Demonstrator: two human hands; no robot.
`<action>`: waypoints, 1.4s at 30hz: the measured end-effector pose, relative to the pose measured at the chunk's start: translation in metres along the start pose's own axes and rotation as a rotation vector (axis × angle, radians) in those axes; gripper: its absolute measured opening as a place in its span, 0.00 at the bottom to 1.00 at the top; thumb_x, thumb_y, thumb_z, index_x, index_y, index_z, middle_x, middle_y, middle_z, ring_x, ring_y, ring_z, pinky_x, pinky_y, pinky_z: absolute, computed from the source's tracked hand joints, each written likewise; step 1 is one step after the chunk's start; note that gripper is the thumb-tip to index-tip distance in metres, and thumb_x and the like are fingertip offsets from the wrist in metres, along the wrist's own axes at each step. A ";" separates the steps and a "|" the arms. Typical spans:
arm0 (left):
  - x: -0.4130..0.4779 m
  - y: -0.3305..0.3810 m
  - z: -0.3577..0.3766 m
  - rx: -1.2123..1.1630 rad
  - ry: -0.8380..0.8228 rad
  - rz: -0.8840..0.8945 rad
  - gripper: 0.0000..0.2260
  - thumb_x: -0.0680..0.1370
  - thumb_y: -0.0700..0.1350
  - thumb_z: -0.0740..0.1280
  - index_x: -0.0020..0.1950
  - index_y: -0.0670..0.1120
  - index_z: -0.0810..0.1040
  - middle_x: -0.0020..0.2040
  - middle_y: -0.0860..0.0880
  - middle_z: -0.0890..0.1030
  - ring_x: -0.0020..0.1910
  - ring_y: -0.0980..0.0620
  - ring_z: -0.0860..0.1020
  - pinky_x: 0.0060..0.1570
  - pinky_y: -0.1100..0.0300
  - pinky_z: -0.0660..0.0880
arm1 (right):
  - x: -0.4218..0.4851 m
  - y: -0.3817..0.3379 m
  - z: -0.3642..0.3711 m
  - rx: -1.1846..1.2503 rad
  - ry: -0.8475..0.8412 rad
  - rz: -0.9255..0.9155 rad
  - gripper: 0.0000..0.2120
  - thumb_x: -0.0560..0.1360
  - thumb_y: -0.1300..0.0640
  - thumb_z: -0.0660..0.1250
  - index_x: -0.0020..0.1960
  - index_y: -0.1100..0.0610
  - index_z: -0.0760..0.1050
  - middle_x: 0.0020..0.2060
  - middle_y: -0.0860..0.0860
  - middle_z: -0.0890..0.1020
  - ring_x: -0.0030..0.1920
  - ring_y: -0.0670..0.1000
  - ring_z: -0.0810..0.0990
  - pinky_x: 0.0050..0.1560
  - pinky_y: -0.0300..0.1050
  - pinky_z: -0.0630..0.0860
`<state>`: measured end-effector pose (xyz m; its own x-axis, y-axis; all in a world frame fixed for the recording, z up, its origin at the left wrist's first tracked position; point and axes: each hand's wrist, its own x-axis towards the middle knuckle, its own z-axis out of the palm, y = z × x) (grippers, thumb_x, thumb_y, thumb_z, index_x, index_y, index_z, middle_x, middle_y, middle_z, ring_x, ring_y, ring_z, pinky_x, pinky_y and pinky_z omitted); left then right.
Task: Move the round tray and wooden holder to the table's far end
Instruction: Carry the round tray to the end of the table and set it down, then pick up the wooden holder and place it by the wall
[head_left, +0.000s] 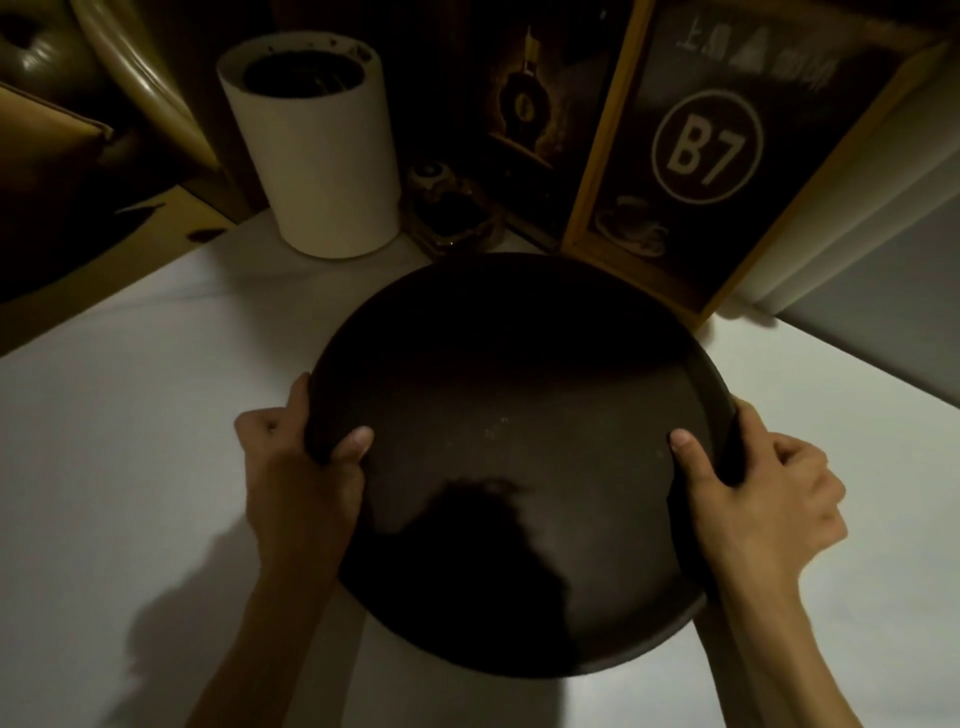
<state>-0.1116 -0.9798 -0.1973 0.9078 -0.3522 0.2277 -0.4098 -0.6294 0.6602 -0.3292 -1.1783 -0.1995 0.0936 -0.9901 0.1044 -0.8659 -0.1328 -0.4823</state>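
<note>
Head view shows both my hands clamped on the round tray (519, 415): left hand (298, 478) and right hand (763, 493) each pinch the rim, thumbs inside, fingers wrapped beneath. It sits between them over the white worktop (130, 415); whether it is lifted clear I cannot tell. Just beyond my hands stand a white canister (317, 156), the wooden holder (675, 171) with its B7 sign, and small dark items I cannot identify. Pushing forward carelessly could knock these over, I judge.
</note>
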 end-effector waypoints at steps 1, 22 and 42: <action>-0.001 0.002 -0.001 -0.025 0.018 0.000 0.27 0.72 0.39 0.72 0.71 0.43 0.69 0.55 0.36 0.69 0.47 0.42 0.73 0.51 0.48 0.76 | -0.002 -0.001 -0.002 0.036 -0.004 -0.007 0.30 0.76 0.35 0.61 0.74 0.46 0.66 0.64 0.59 0.71 0.67 0.62 0.66 0.68 0.62 0.60; -0.092 -0.017 -0.001 0.534 -0.022 0.491 0.19 0.79 0.57 0.60 0.69 0.56 0.71 0.70 0.49 0.73 0.74 0.34 0.60 0.64 0.22 0.50 | -0.097 0.022 -0.033 -0.288 -0.291 -0.391 0.29 0.79 0.35 0.43 0.74 0.42 0.67 0.73 0.49 0.71 0.76 0.66 0.60 0.69 0.78 0.46; -0.229 0.001 -0.254 0.062 -0.910 -0.378 0.18 0.80 0.55 0.57 0.68 0.52 0.73 0.69 0.49 0.75 0.66 0.49 0.74 0.70 0.53 0.67 | -0.259 -0.033 -0.179 -0.172 -0.904 -0.233 0.18 0.80 0.43 0.58 0.63 0.49 0.78 0.59 0.50 0.83 0.60 0.54 0.80 0.61 0.50 0.75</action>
<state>-0.2975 -0.7232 -0.0669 0.5760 -0.5024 -0.6448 -0.1346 -0.8363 0.5314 -0.4132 -0.9090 -0.0546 0.5555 -0.6093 -0.5658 -0.8314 -0.3944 -0.3915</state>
